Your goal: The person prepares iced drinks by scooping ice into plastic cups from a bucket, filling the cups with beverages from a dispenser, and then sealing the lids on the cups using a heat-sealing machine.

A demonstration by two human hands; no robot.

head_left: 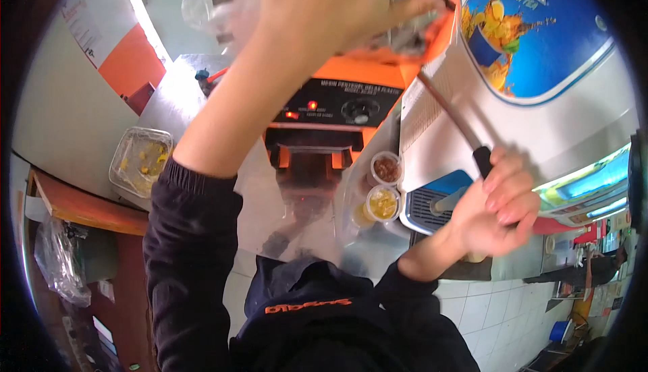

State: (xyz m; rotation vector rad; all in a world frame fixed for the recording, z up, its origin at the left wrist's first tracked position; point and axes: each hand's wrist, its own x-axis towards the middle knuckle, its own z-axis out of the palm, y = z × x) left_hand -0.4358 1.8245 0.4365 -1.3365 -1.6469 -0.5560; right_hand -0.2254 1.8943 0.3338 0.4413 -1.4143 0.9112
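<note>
My left hand (331, 8) reaches over the top of an orange cup-sealing machine (368, 72), partly cut off by the upper edge. Its thumb is stretched out to the right over clear plastic film (408, 35); the other fingers are out of sight. On the machine's right side, my right hand (499, 203) is wrapped around the black grip of a metal lever (451, 110), which slants up toward the machine. Two red lights glow on the black control panel (337, 102) beside a round knob. Below it sits a dark cup holder (310, 153); whether a cup is in it, I cannot tell.
Right of the machine stand a cup with brown contents (387, 168) and one with yellow contents (383, 204). A white drink dispenser (526, 126) with a drip tray (432, 203) is close by. At left lies a clear tub (140, 161) with yellow bits. A person (601, 271) is far right.
</note>
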